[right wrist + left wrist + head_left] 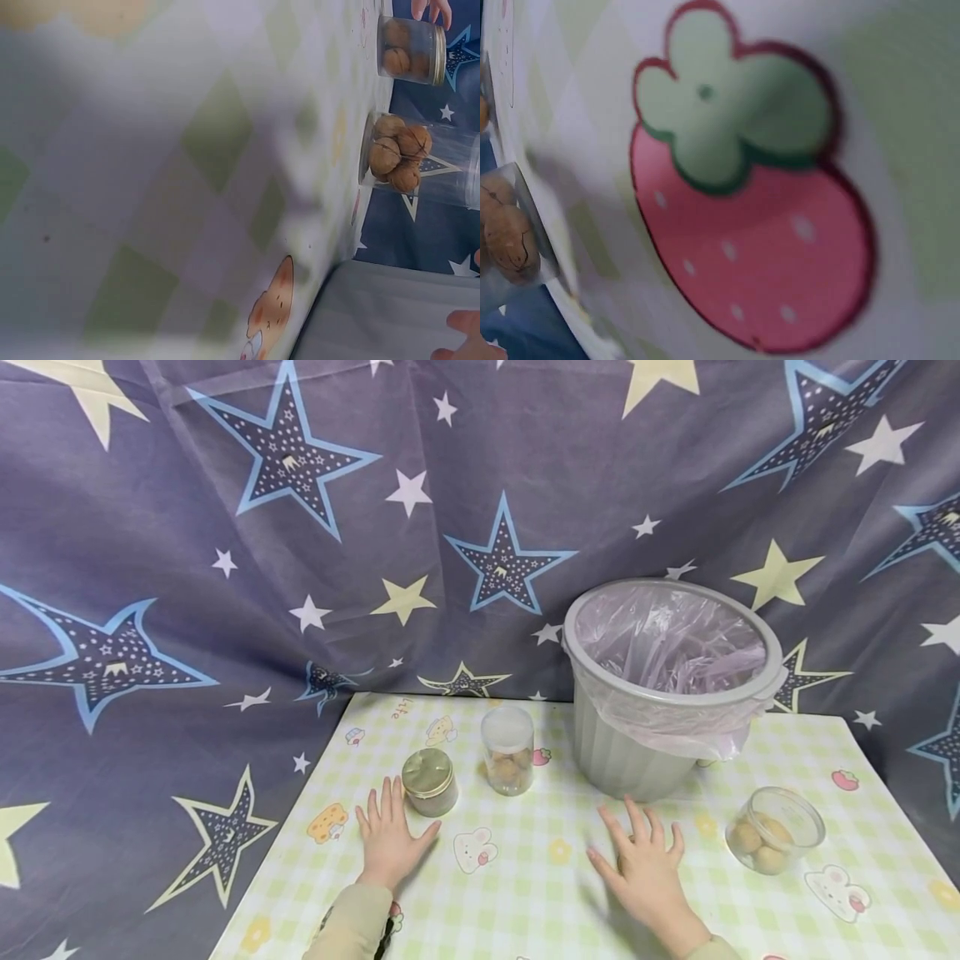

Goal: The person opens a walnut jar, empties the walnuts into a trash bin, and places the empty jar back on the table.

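My left hand (390,835) has its fingers spread, fingertips right beside a short clear jar with a gold lid (430,782). Walnuts (397,60) show through this jar's wall in the right wrist view. To its right stands a taller clear jar with a whitish lid (507,752), holding several walnuts (401,150). My right hand (645,872), fingers spread and holding nothing, is over the tabletop in front of a grey bin (626,752). Farther right sits a low, round, uncovered container (802,827) with several tan, round things (771,858) inside.
The bin is lined with a pinkish clear plastic bag (667,635) folded over its rim. A green-checked tablecloth with cartoon prints (525,885) covers the table. Behind the table hangs a dark curtain with stars (480,460).
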`<state>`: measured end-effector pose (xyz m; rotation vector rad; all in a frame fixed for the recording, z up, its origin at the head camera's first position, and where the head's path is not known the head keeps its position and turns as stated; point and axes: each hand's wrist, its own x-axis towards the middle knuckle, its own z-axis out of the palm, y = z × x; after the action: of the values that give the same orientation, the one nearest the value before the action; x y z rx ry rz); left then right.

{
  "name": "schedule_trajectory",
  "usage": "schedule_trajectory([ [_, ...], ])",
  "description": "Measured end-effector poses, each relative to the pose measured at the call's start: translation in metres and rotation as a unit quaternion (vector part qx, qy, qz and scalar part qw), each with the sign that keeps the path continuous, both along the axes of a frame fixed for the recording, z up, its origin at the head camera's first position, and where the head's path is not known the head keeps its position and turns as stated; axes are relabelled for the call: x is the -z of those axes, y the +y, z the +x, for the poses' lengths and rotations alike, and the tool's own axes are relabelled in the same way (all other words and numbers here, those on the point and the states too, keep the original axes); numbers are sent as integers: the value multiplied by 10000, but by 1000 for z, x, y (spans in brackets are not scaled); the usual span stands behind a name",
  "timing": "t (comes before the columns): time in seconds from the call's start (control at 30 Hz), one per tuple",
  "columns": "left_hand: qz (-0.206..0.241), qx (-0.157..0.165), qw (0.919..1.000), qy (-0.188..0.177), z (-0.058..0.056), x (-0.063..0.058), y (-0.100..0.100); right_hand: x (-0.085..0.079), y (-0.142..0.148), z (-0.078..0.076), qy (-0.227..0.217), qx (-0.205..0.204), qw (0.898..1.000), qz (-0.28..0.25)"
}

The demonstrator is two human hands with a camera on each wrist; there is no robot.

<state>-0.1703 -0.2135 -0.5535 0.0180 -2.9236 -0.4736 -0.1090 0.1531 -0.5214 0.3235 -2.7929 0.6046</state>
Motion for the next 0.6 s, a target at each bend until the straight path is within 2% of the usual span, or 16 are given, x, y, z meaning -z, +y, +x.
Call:
schedule_trajectory([
  [0.33,786,-264,9964,-152,-12,7,-3,1,-9,-9,137,-169,9997,77],
  [0.6,1245,-459,9908,-274,-22,6,-7,1,-14,-13,57,-247,9996,99],
])
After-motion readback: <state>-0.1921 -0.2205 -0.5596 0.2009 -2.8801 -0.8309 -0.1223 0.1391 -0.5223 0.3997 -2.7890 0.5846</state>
